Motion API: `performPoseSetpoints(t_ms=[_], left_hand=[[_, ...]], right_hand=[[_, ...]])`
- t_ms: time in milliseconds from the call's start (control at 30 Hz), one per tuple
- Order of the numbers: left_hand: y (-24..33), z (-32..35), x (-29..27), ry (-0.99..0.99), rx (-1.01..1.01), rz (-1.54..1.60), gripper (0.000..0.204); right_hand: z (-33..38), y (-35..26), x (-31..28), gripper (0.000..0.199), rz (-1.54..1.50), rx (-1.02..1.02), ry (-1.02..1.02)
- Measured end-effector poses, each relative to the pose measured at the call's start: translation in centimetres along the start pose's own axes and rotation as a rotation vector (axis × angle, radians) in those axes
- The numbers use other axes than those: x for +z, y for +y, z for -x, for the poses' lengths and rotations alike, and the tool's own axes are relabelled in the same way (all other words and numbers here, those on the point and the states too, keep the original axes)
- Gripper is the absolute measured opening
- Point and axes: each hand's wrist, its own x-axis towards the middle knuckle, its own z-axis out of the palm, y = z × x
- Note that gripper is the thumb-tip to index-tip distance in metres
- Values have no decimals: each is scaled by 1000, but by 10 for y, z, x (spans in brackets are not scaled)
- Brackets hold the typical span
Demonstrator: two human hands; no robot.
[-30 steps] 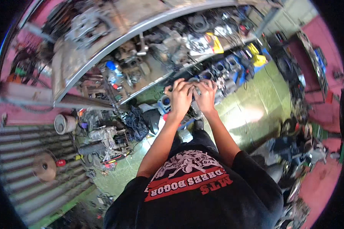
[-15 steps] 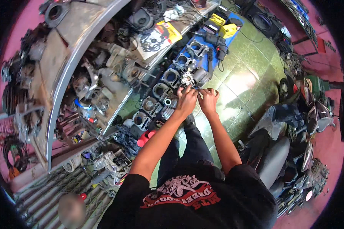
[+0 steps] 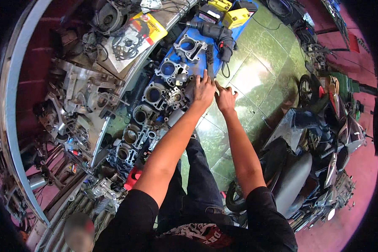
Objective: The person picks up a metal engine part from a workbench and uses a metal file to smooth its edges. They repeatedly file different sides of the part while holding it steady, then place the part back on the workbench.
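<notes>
My left hand [image 3: 204, 91] reaches over the right edge of the blue workbench [image 3: 198, 38], fingers stretched out and apart. Its fingertips are by the lower end of a dark, bristled brush-like tool [image 3: 209, 54] lying there; I cannot tell whether they touch it. Just to the right, my right hand [image 3: 226, 100] is held with fingers apart, its index pointing toward the same end. Nothing shows in either palm. Left of my hands sit a small metal carburettor-like part [image 3: 175, 97] and several engine cylinder blocks [image 3: 165, 75] with round bores.
A power drill [image 3: 214, 31] and yellow boxes [image 3: 236, 18] occupy the bench's far end. On the left, a shelf holds engine parts and a yellow-and-white gasket pack [image 3: 145, 31]. A motorcycle [image 3: 296, 176] stands at right on green floor tiles [image 3: 256, 71]. A blurred person [image 3: 79, 233] is at lower left.
The view has shifted, so the bench and parts appear farther left. My hands have moved right and away from me, from beside the small carburettor-like part to the brush-like tool's lower end.
</notes>
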Motion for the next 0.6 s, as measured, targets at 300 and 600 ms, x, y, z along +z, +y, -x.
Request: performPoseSetpoints(t_ms=[300, 600], left_hand=[[-4, -34, 32, -127, -48, -34, 38], [-3, -39, 40, -174, -69, 21, 38]], right_hand=[[-30, 10, 33, 55, -24, -74, -52], [-34, 15, 40, 54, -104, -96, -26]])
